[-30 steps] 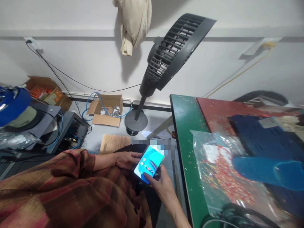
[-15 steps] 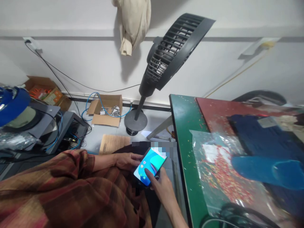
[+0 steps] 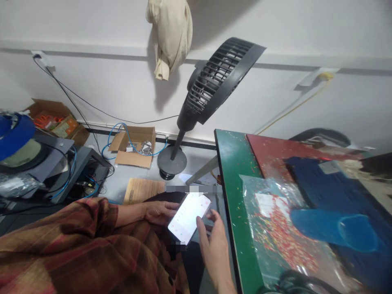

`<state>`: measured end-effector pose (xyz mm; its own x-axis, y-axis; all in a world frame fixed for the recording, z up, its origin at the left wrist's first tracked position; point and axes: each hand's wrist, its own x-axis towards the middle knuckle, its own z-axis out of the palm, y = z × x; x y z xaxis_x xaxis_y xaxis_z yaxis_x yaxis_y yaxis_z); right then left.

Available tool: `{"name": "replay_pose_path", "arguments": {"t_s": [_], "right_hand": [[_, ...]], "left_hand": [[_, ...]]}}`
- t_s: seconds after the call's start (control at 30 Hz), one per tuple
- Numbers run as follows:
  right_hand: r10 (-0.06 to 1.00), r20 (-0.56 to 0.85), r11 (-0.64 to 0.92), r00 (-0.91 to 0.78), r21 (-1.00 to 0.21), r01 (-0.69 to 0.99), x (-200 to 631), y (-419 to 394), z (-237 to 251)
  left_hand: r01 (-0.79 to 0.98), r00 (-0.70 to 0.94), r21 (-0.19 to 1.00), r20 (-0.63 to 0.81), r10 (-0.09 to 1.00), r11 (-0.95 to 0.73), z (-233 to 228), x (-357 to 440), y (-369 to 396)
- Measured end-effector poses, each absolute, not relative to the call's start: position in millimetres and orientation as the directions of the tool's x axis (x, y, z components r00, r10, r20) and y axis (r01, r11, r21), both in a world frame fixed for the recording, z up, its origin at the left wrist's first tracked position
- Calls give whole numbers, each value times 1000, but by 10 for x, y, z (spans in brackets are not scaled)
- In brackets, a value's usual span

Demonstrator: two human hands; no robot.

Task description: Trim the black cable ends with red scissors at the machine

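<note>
The person sits low beside a green-topped table [image 3: 234, 171], w/ a slim smartphone with a glowing white screen [image 3: 189, 217] held over the lap, just left of the table's edge. Left hand [image 3: 157, 212] comes out of a red-brown plaid sleeve [image 3: 76, 245] & cups the phone from underneath on its left side, fingers curled round the edge. Right hand [image 3: 214, 241] is loosely open below-right of the phone, holding nothing; its thumb lies against the screen's lower right part, other fingers spread near the phone's right edge. On the table: a clear plastic bag of small red and yellow bits [image 3: 281, 237], a dark red mat [image 3: 269, 153] behind it, a bright blue plastic scoop-like piece [image 3: 330, 230] to the right. On the floor behind the phone stands a black pedestal fan with tilted round grille [image 3: 214, 87], its base near an open cardboard box holding metal parts and blue cable [image 3: 134, 145]. A cream cloth bundle [image 3: 170, 34] hangs on the white wall above.
</note>
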<state>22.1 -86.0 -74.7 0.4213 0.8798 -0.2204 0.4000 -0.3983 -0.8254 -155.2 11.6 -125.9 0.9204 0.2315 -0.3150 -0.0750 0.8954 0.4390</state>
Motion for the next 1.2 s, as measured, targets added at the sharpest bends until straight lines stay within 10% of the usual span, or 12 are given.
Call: {"name": "replay_pose_path", "arguments": {"t_s": [0.27,1.2], "right_hand": [[914,329,28,237,-635,772,244,-826,-704],[927,336,22,168,-494,869,256,-867,-705]], "left_hand": [[-42,921,434,-333,204,900,-1213,-1564,124],[-56,920,456,-322,223,888,-1163,-1577,104]]}}
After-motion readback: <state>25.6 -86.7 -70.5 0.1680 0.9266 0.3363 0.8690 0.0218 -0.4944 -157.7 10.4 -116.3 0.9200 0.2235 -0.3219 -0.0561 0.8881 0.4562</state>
